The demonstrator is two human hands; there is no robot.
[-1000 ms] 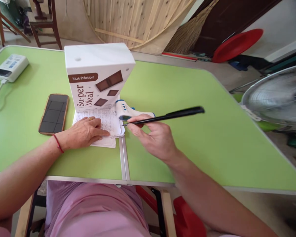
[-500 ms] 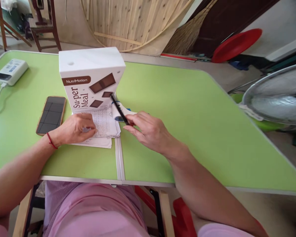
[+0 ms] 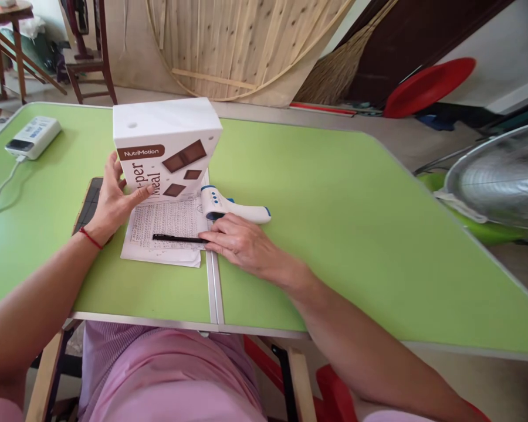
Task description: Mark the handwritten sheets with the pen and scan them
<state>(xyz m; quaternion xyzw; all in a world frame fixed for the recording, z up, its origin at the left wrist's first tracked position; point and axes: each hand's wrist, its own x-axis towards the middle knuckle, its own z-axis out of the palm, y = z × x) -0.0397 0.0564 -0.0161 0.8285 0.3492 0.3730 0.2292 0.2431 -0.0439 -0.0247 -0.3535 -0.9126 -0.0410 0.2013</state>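
Observation:
A white NutriMotion box [image 3: 167, 123] stands upright on the green table. My left hand [image 3: 118, 196] is at its lower left edge, thumb across the printed front and fingers along the side. My right hand [image 3: 242, 243] pinches the end of a black pen [image 3: 176, 238], which lies level over the handwritten sheets of paper [image 3: 158, 254] in front of the box. Just beyond my right fingers is a white and blue infrared thermometer [image 3: 246, 212], its head close to the box's lower right corner. Behind my left wrist a phone [image 3: 88, 205] is partly hidden.
A white power bank [image 3: 34, 136] with a cable sits at the table's far left. A metal seam [image 3: 213, 287] crosses the green table [image 3: 334, 234]. Off to the right is a fan [image 3: 501, 176]; a chair [image 3: 88, 64] stands behind the table.
My left hand has moved from the papers up to the box's left side. My right hand has lowered the pen from the box's front to lie flat above the papers.

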